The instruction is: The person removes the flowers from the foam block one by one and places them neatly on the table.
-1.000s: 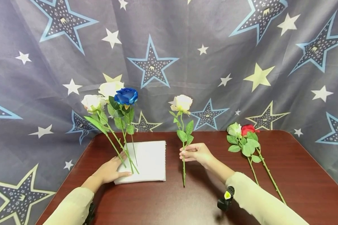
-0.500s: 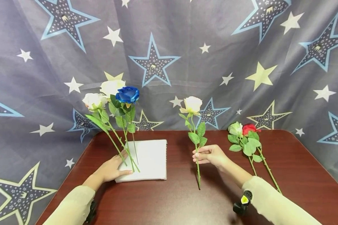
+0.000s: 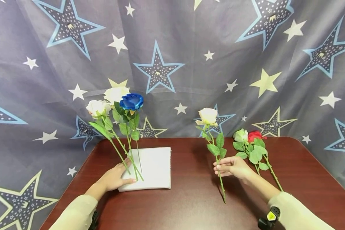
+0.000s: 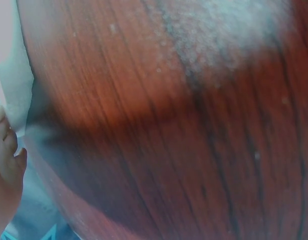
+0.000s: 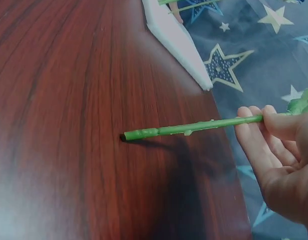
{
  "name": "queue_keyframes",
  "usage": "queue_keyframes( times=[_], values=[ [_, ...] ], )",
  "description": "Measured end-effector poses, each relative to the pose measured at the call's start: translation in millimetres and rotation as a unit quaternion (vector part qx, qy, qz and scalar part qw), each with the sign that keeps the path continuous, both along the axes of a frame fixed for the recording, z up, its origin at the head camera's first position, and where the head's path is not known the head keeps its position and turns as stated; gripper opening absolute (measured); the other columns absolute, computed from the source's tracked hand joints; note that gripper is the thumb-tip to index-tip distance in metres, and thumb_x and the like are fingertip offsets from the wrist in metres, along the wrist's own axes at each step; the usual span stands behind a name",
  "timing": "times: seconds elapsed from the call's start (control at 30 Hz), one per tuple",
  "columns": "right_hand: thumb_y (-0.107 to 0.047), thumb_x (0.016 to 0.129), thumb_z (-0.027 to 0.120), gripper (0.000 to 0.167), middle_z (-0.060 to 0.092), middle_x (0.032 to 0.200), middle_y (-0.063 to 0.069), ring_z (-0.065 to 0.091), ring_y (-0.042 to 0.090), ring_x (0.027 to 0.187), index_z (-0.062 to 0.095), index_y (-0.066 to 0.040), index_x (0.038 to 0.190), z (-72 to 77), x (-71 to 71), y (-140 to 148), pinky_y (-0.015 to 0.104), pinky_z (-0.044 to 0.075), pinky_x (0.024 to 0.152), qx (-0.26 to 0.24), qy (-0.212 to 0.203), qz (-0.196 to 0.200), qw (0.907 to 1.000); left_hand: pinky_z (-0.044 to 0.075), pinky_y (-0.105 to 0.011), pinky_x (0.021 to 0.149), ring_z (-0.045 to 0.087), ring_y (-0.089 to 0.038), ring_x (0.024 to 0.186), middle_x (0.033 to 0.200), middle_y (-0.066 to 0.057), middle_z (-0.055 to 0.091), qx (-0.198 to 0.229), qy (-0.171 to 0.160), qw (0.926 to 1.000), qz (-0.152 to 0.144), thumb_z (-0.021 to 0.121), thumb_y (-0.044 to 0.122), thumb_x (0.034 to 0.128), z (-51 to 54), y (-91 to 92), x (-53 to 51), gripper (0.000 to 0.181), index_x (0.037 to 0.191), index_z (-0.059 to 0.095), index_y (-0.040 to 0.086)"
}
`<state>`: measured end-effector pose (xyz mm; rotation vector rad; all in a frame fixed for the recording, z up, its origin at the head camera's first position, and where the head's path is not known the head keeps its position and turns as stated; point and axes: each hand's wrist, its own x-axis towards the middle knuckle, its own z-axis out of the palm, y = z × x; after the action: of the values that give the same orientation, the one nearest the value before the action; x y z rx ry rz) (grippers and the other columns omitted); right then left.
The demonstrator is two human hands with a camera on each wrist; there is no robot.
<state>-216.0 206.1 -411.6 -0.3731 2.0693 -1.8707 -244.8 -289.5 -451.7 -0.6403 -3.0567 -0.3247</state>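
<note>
In the head view my right hand (image 3: 235, 167) pinches the stem of a cream-white rose (image 3: 208, 116) between thumb and fingertips, bloom up and stem leaning slightly. The right wrist view shows the green stem (image 5: 194, 128) running out past the fingertips, its cut end over the table. My left hand (image 3: 113, 177) rests on the left side of a white foam block (image 3: 156, 169), thumb lying along its near edge. From the block rise a blue rose (image 3: 131, 102) and two white roses, one white rose (image 3: 98, 108) farther left. Only part of the left hand (image 4: 6, 165) shows in the left wrist view.
A red rose (image 3: 255, 136) and a pale green-white rose (image 3: 241, 135) lie on the right part of the brown table (image 3: 187, 204), stems toward the near side. Behind the table hangs a grey star-patterned curtain (image 3: 195, 76).
My right hand has moved right with the cream-white rose, toward the two lying roses, and the rose leans more. My left hand stays in place on the foam block.
</note>
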Motion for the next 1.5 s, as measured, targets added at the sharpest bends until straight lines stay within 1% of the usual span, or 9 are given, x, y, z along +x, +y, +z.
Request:
queue_keyframes(
  times=[0.17, 0.23, 0.4, 0.8, 1.0, 1.2, 1.3, 1.37, 1.5],
  values=[
    [-0.005, 0.092, 0.061, 0.046, 0.076, 0.098, 0.009, 0.074, 0.012, 0.084, 0.047, 0.029, 0.120, -5.1, 4.2, 18, 0.032, 0.060, 0.078, 0.012, -0.002, -0.005, 0.9999, 0.036, -0.054, 0.111, 0.036, -0.043, 0.140, 0.152, -0.026, 0.034, -0.004, 0.014, 0.9998, -0.012, 0.062, 0.062, 0.0808, -0.4, -0.2, -0.8, 0.094, 0.142, 0.041, -0.006],
    [-0.005, 0.092, 0.061, 0.046, 0.076, 0.096, 0.005, 0.074, 0.012, 0.084, 0.047, 0.029, 0.120, -7.1, 5.3, 24, 0.031, 0.060, 0.078, 0.009, -0.004, -0.007, 0.9999, 0.037, -0.054, 0.110, 0.037, -0.043, 0.139, 0.152, -0.026, 0.035, -0.006, 0.019, 0.9997, -0.016, 0.063, 0.061, 0.0806, 1.1, -0.2, -1.6, 0.093, 0.142, 0.041, -0.006],
    [-0.005, 0.093, 0.060, 0.046, 0.076, 0.094, -0.001, 0.073, 0.010, 0.085, 0.047, 0.029, 0.119, -10.3, 6.8, 39, 0.028, 0.060, 0.078, 0.006, 0.000, -0.003, 1.0000, 0.037, -0.054, 0.110, 0.037, -0.044, 0.139, 0.152, -0.027, 0.035, -0.006, 0.019, 0.9997, -0.016, 0.063, 0.060, 0.0807, 5.7, 0.4, -2.2, 0.093, 0.142, 0.041, -0.007],
    [-0.005, 0.093, 0.060, 0.040, 0.076, 0.092, -0.002, 0.073, 0.008, 0.082, 0.053, 0.026, 0.117, -20.7, 12.1, 70, 0.026, 0.060, 0.075, 0.022, -0.021, -0.028, 0.9992, 0.035, -0.055, 0.111, 0.035, -0.044, 0.140, 0.153, -0.026, 0.033, -0.002, 0.010, 0.9999, -0.009, 0.062, 0.063, 0.0808, 5.5, 0.0, -1.7, 0.095, 0.143, 0.039, -0.005],
    [-0.008, 0.093, 0.061, 0.045, 0.076, 0.093, 0.001, 0.073, 0.007, 0.081, 0.050, 0.027, 0.119, -24.6, 13.2, 82, 0.025, 0.060, 0.074, 0.053, -0.027, -0.043, 0.9973, 0.035, -0.055, 0.111, 0.035, -0.044, 0.140, 0.153, -0.026, 0.033, 0.000, 0.006, 1.0000, -0.007, 0.061, 0.063, 0.0808, 4.3, 0.5, -0.7, 0.096, 0.144, 0.039, -0.005],
    [-0.006, 0.093, 0.060, 0.043, 0.076, 0.092, 0.003, 0.073, 0.009, 0.080, 0.049, 0.028, 0.118, -26.0, 13.6, 90, 0.026, 0.060, 0.074, 0.061, -0.035, -0.029, 0.9970, 0.036, -0.055, 0.110, 0.035, -0.044, 0.140, 0.154, -0.025, 0.032, 0.003, 0.002, 1.0000, -0.005, 0.061, 0.064, 0.0806, 1.6, -0.1, 1.9, 0.096, 0.144, 0.038, -0.004],
    [-0.005, 0.093, 0.059, 0.041, 0.076, 0.091, 0.002, 0.072, 0.009, 0.080, 0.051, 0.026, 0.118, -26.4, 12.0, 93, 0.025, 0.060, 0.073, 0.068, -0.057, -0.022, 0.9958, 0.036, -0.056, 0.110, 0.036, -0.045, 0.139, 0.153, -0.025, 0.032, 0.003, 0.004, 1.0000, -0.006, 0.062, 0.063, 0.0804, 0.5, -0.7, 2.7, 0.095, 0.144, 0.039, -0.004],
    [-0.004, 0.093, 0.058, 0.037, 0.075, 0.090, 0.001, 0.072, 0.009, 0.079, 0.054, 0.024, 0.117, -26.5, 10.3, 95, 0.024, 0.060, 0.073, 0.075, -0.086, -0.019, 0.9933, 0.036, -0.056, 0.110, 0.036, -0.045, 0.139, 0.153, -0.025, 0.033, 0.004, 0.005, 1.0000, -0.006, 0.062, 0.063, 0.0804, -0.1, -0.8, 2.7, 0.095, 0.144, 0.039, -0.004],
    [-0.002, 0.094, 0.057, 0.030, 0.074, 0.087, 0.000, 0.071, 0.008, 0.078, 0.060, 0.019, 0.114, -24.0, 6.3, 96, 0.022, 0.059, 0.072, 0.090, -0.146, -0.041, 0.9843, 0.036, -0.055, 0.110, 0.036, -0.044, 0.139, 0.153, -0.026, 0.033, 0.006, 0.008, 0.9999, -0.007, 0.062, 0.063, 0.0806, -1.3, 0.2, 2.2, 0.095, 0.143, 0.040, -0.005]
  ],
)
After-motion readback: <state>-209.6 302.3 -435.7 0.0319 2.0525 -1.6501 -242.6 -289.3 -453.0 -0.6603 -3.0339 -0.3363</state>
